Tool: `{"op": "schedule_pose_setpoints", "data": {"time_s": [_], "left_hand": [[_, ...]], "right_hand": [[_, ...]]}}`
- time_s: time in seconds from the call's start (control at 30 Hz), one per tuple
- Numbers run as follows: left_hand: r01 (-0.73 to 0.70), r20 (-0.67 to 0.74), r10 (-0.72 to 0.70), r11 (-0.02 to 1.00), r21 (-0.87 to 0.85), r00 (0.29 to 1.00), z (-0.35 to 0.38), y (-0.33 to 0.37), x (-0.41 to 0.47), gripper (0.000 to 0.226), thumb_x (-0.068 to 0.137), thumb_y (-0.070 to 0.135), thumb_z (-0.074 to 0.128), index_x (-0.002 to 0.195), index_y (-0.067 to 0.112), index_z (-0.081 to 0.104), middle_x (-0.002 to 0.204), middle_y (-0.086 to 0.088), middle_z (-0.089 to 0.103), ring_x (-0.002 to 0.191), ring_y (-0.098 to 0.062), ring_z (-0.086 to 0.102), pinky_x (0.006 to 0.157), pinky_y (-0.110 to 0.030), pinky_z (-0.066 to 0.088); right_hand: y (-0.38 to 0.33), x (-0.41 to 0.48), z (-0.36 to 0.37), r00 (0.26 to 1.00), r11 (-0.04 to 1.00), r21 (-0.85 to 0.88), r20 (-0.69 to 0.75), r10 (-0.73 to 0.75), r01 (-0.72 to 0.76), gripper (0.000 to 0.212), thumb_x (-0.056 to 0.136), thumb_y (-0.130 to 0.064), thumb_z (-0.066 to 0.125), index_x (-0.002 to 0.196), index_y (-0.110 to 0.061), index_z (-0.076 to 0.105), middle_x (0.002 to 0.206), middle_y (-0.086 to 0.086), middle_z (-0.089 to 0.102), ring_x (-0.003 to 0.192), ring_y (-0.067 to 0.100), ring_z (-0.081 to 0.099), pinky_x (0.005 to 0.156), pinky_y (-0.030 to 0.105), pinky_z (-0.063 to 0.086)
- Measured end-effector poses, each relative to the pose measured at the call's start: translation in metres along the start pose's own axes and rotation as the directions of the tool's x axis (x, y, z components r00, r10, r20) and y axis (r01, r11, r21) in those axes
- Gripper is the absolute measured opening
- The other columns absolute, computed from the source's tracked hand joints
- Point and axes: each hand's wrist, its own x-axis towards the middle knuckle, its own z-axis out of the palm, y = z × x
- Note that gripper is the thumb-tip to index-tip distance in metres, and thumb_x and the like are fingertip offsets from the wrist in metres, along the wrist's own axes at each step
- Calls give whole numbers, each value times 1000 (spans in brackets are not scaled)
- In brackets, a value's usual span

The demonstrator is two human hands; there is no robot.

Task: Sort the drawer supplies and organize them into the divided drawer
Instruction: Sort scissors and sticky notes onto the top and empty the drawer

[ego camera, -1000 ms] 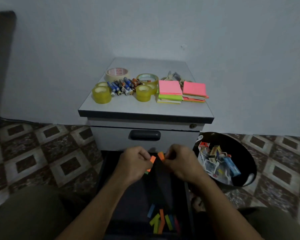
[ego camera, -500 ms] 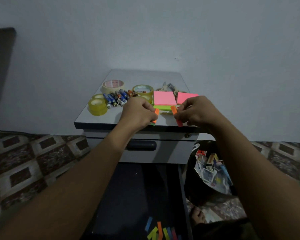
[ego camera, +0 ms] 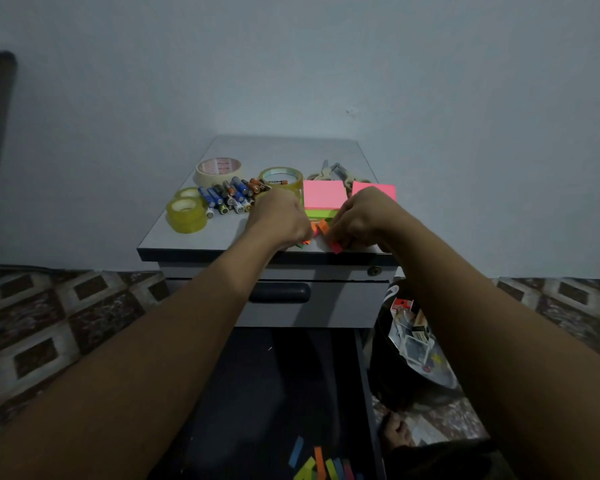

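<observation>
Both hands sit at the front edge of the bench (ego camera: 201,242): the left hand (ego camera: 281,220) curls its fingers round orange and green tabs (ego camera: 317,228), and the right hand (ego camera: 361,216) pinches a red tab (ego camera: 336,247) just inside the lip. Sticky-note pads (ego camera: 323,195), batteries (ego camera: 227,199) and tape rolls (ego camera: 186,214) crowd the surface behind, leaving bare room at the front left corner. Loose tabs (ego camera: 321,465) lie in the open drawer (ego camera: 274,393) below.

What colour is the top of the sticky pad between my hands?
Pink; the sticky pad shows best in head view.

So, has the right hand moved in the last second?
Yes. The right hand went up from below the drawer handle onto the cabinet top, beside the pink notes.
</observation>
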Motion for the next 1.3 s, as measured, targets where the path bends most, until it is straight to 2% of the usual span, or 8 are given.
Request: {"op": "schedule_pose_setpoints", "data": {"time_s": [0.07,0.17,0.4,0.63,0.83,1.03,1.2,1.3], "left_hand": [[-9,7,9,999,34,1000,-1,0,0,15,68,16,84,79,9,76,81,-5,72,79,-20,67,72,-38,61],[-5,10,5,999,44,1000,-2,1,-1,15,65,16,82,78,10,77,77,-5,72,75,-21,69,68,-37,62],[-6,23,6,1000,27,1000,-2,5,-1,15,70,15,81,83,9,76,85,-6,72,82,-24,67,75,-39,61],[119,103,-96,960,-252,990,-4,8,-2,11,76,-1,77,83,-7,71,71,-20,71,66,-31,74,67,-48,63],[185,145,-139,906,-380,980,-5,7,-5,16,78,-3,77,91,-8,69,75,-19,72,66,-27,75,67,-45,63],[217,161,-163,879,-425,973,-5,8,-6,15,81,-4,75,94,-5,67,82,-20,72,65,-23,75,65,-39,64],[246,182,-181,860,-447,966,-6,9,-7,18,83,-4,73,99,-4,66,84,-20,72,68,-24,75,66,-41,63],[241,175,-180,858,-453,968,-6,9,-7,18,82,-3,74,98,-6,66,84,-20,72,67,-25,75,66,-41,64]], "right_hand": [[-1,1,1,999,999,0,9,33,-33,22,70,-6,85,88,2,77,83,18,74,69,27,69,77,45,62],[0,5,2,999,999,-27,-22,35,-36,23,69,-6,84,90,1,77,86,18,75,82,30,73,78,47,61],[2,7,5,999,992,-124,-45,6,-12,29,72,-11,82,98,-1,77,98,16,74,92,29,71,79,48,61],[0,5,6,997,985,-170,-71,-17,5,20,76,-7,72,94,-1,75,93,18,73,83,30,71,74,47,61],[3,-6,7,979,972,-198,-131,-153,126,20,88,-7,63,102,-7,77,104,8,71,98,25,64,89,38,55],[6,-13,10,968,949,-249,-108,-226,194,16,82,-24,74,92,-11,78,83,2,71,74,12,61,58,22,45],[7,-14,17,941,914,-341,-173,-292,221,15,84,-15,72,97,-9,73,96,8,69,82,19,58,69,25,42],[11,-12,21,922,899,-367,-203,-328,239,14,85,-14,69,97,-9,73,97,8,70,84,20,60,73,29,49]]}}
